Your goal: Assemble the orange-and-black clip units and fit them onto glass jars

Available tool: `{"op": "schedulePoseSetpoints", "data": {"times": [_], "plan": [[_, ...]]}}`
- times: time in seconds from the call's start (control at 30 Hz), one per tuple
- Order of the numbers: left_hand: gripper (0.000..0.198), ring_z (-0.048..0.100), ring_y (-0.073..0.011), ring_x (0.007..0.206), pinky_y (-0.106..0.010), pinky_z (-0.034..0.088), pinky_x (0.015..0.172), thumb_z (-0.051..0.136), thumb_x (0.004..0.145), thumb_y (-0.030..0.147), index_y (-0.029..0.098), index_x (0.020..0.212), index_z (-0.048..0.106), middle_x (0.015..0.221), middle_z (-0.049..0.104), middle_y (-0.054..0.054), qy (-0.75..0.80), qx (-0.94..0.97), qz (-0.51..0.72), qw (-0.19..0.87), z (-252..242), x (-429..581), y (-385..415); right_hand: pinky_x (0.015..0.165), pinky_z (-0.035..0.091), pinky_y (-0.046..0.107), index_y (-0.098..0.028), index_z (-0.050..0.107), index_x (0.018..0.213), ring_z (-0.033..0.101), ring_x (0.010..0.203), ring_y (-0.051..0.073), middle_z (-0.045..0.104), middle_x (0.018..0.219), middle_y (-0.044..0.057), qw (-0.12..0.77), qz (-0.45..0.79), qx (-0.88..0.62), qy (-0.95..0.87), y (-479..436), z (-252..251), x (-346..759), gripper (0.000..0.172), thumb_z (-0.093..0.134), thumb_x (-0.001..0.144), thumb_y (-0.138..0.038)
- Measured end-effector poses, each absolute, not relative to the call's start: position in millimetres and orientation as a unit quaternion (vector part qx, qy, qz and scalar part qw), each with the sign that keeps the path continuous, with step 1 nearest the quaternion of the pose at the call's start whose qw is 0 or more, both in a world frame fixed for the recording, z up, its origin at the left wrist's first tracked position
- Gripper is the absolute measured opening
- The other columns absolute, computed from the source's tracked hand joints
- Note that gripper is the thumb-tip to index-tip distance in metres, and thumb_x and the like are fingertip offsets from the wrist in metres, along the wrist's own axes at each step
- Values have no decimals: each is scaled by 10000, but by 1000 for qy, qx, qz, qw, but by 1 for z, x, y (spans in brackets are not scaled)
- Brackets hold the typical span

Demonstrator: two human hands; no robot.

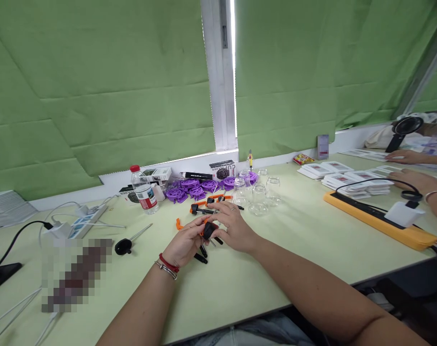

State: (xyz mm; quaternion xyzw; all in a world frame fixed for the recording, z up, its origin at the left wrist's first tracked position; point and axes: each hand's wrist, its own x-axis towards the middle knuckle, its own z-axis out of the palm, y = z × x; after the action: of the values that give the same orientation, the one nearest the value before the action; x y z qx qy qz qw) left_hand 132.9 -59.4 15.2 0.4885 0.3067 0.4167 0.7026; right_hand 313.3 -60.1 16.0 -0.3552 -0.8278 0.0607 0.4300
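Observation:
My left hand (184,242), with a red band and a metal bracelet at its wrist, is closed on a small black knob-like part (209,230) with orange plastic beside it. From the other side my right hand (236,226) pinches the same part, its fingers partly hiding it. Below and behind the hands lie loose black handles (200,258) with metal rods. An orange hooked piece (178,224) lies just left of the fingers. More black and orange pieces (200,210) lie beyond them.
Purple plastic parts (189,190) and several clear glass jars (259,199) stand behind my hands. At left are a water bottle (144,192), a black-handled rod (123,246) and a power strip (87,221). An orange power strip (377,221), card stacks (355,182) and another person's hands (413,180) are at right.

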Motion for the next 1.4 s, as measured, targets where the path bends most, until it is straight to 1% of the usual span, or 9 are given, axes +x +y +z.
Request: {"op": "schedulePoseSetpoints", "data": {"times": [0.13,0.23,0.37,0.5,0.67,0.8,1.0,1.17,1.4], "plan": [[256,560,-124,678,-252,434,580,601,806,202,138,1054,620,877,630,-70,288,447,475,701,16,131,-55,905,375,421,-187,611,862,507,1039,248,590,1066,112,489,111,-384,-775,-56,11,311,160,611,801,-335],[220,571,-118,677,-243,442,578,595,808,179,132,1022,608,903,644,-84,267,416,508,705,15,129,-52,729,436,338,-185,596,878,554,784,181,615,829,53,464,290,-413,-728,-52,1,307,221,596,798,-391],[209,585,-120,705,-244,461,601,595,810,165,126,1015,611,937,643,-93,248,414,498,720,15,127,-50,583,408,257,-155,606,823,505,574,109,576,630,-3,403,552,-379,-624,-49,-7,303,339,615,754,-486],[183,582,-109,699,-237,486,640,594,817,188,86,960,644,935,641,-100,245,435,469,729,14,124,-51,562,368,239,-144,600,743,457,532,84,537,563,-32,420,591,-332,-603,-51,-2,306,363,663,699,-499],[160,609,-149,726,-263,508,620,597,824,212,110,936,648,819,638,-75,239,459,433,738,17,119,-54,603,378,259,-138,613,789,470,550,91,537,566,-32,426,588,-314,-612,-53,6,308,343,665,704,-466],[157,618,-138,712,-237,508,611,609,810,169,99,946,645,842,652,-77,216,442,490,720,26,112,-53,656,418,280,-144,577,1026,517,602,102,622,711,13,457,576,-319,-597,-47,2,309,378,607,766,-417],[156,621,-132,698,-201,492,517,495,867,135,108,924,637,895,675,-92,215,347,622,669,32,96,-41,615,430,255,-174,553,1075,527,656,117,614,841,31,521,387,-496,-577,-16,-17,329,295,495,793,-239],[131,630,-136,699,-197,500,516,521,855,134,108,903,640,835,670,-82,234,339,613,675,23,103,-37,662,430,259,-167,658,844,563,713,150,643,820,42,397,269,-594,-646,-3,-29,336,171,513,756,-146],[111,622,-144,725,-220,503,572,552,834,119,109,879,653,801,651,-64,228,312,656,648,16,99,-28,736,410,266,-164,690,842,575,823,177,635,954,77,293,168,-584,-738,-5,-33,323,160,547,773,-137]]}}
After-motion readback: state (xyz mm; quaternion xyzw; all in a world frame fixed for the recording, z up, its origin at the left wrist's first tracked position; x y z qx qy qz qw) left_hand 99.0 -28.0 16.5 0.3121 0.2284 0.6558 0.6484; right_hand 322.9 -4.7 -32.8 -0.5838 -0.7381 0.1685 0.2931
